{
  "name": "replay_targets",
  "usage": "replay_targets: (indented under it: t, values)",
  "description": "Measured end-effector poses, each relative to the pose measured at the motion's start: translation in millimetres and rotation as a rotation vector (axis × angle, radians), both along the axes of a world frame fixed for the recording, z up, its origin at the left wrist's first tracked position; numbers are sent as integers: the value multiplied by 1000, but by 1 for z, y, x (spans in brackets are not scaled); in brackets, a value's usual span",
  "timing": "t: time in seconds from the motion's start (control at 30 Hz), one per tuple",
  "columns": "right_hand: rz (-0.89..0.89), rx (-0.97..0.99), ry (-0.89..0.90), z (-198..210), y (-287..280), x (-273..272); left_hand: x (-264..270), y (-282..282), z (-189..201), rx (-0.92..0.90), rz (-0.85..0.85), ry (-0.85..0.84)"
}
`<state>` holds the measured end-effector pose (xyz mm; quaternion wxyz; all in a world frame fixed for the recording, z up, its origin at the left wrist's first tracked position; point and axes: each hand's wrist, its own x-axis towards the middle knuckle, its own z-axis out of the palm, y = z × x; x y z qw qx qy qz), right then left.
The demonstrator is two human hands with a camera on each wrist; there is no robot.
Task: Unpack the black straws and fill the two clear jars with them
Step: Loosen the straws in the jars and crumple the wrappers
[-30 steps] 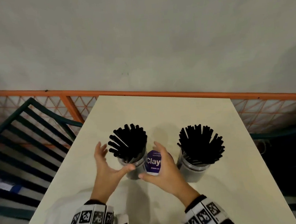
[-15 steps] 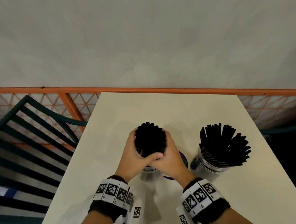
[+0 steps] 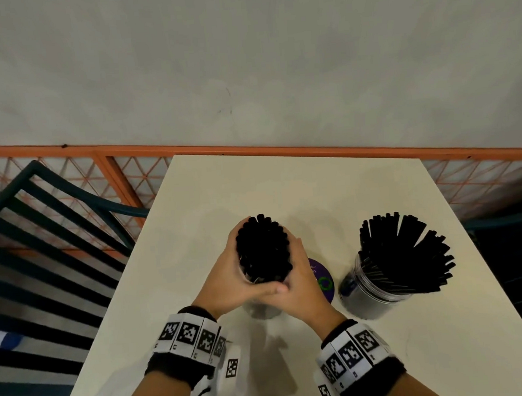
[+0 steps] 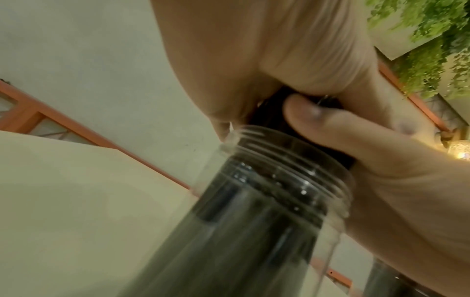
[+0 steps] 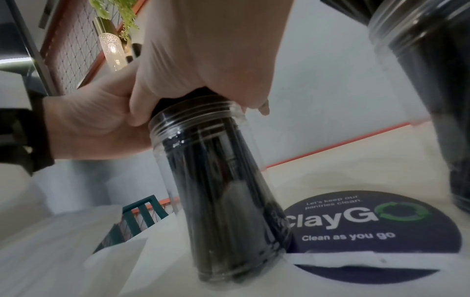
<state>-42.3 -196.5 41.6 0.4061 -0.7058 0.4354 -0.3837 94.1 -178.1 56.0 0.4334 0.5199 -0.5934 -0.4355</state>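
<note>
Both hands wrap a tight bundle of black straws [image 3: 263, 250] that stands upright in the left clear jar [image 5: 223, 191], just above its threaded rim [image 4: 279, 156]. My left hand [image 3: 226, 277] cups the bundle's left side and my right hand [image 3: 302, 275] its right side. The thumbs meet in front. In the head view the hands hide most of this jar [image 3: 263, 310]. The right clear jar [image 3: 374, 295] stands alone on the table, and its black straws [image 3: 405, 249] fan out loosely.
Between the jars, a round purple "ClayGO" sticker [image 5: 368, 227] lies on the cream table [image 3: 284, 190]. Pale wrapping [image 5: 114, 261] lies near the front edge. A dark slatted chair [image 3: 40, 238] stands left, an orange mesh railing [image 3: 281, 151] behind.
A second ago both hands were open beside the left jar's fanned straws. They closed round them and gathered them into one tight bundle, which they still hold.
</note>
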Motion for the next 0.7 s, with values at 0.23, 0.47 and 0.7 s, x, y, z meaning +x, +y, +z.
replay_targets:
  t: [0.23, 0.47, 0.7]
  values:
    - [-28, 29, -71, 13, -8, 2, -14, 3, 3, -107, 209, 80]
    - [13, 39, 20, 3, -8, 5, -12, 4, -8, -4, 173, 79]
    - [22, 44, 23, 10, -6, 5, -13, 5, -10, -19, 195, 89]
